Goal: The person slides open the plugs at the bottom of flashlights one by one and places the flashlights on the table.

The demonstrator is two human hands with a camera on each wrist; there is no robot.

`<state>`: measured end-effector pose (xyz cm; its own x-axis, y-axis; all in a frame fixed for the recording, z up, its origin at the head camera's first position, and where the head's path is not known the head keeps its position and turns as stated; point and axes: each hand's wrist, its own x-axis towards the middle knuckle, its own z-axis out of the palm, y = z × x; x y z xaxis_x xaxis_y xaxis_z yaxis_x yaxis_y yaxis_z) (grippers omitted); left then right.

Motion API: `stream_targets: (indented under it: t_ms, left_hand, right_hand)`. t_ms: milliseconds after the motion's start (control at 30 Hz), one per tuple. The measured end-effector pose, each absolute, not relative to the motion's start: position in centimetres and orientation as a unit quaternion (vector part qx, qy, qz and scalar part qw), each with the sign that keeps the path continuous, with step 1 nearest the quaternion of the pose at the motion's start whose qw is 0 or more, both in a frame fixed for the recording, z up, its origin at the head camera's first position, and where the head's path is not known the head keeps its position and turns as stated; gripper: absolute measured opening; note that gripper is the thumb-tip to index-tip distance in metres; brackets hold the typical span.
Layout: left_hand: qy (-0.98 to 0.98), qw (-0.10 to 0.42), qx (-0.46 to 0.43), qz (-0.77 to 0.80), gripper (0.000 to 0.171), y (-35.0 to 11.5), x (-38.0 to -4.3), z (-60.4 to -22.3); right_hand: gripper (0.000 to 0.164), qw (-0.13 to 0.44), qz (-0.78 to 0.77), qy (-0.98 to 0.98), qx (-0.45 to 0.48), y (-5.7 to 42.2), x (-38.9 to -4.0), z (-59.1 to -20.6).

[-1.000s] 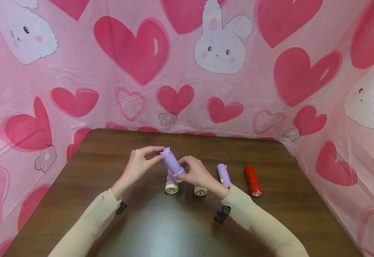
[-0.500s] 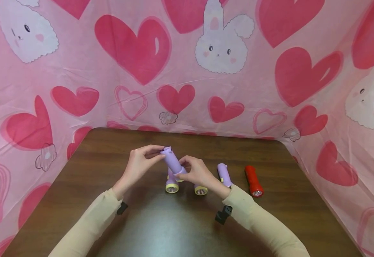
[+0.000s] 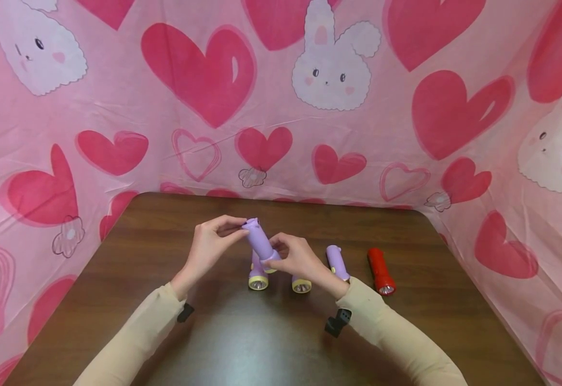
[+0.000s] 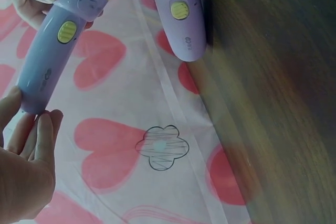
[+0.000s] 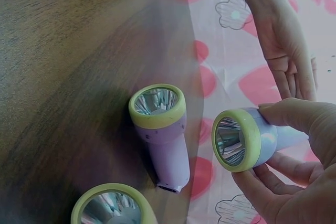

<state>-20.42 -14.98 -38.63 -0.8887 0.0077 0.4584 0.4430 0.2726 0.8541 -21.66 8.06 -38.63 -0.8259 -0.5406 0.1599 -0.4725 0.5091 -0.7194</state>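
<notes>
Both hands hold a purple flashlight (image 3: 260, 240) tilted above the table, its yellow-rimmed head toward the lower right. At its tail end, my left hand (image 3: 213, 244) pinches it between thumb and fingers. My right hand (image 3: 295, 257) grips it around the head. The left wrist view shows the yellow switch (image 4: 66, 32) on its side. In the right wrist view the lens (image 5: 231, 141) looks unlit. Beneath the held one, a second purple flashlight (image 3: 258, 280) lies on the table. A third purple flashlight (image 3: 302, 285) is partly hidden by my right hand.
Right of my right wrist lies another purple flashlight (image 3: 337, 261), its head hidden by the forearm. A red flashlight (image 3: 381, 272) lies farther right. The wooden table (image 3: 232, 332) is enclosed by a pink cloth (image 3: 271, 112) with hearts and rabbits.
The tail end of the held flashlight and my left hand have risen very slightly. Both hands keep their hold, and the flashlights on the table stay put.
</notes>
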Motion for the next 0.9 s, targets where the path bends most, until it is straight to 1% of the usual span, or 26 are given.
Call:
stream_targets:
  t_ms: [267, 567, 733, 900]
  left_hand:
    - [-0.775, 0.198, -0.149, -0.581, 0.026, -15.03, -20.47, -38.55]
    - [-0.772, 0.205, -0.154, -0.581, 0.025, -14.83, -20.31, -38.24]
    - [-0.770, 0.216, -0.167, -0.577, 0.024, -14.87, -20.33, -38.23]
    - [-0.772, 0.215, -0.178, -0.571, 0.024, -14.91, -20.30, -38.09]
  right_hand:
    - [0.041, 0.036, -0.397, 0.868, -0.295, 8.01, -21.60, -38.24]
    - [0.041, 0.042, -0.401, 0.868, -0.292, 8.03, -21.44, -38.01]
    - [0.041, 0.043, -0.401, 0.867, -0.294, 8.11, -21.44, -38.00]
    - [0.041, 0.044, -0.402, 0.866, -0.293, 8.12, -21.39, -37.94]
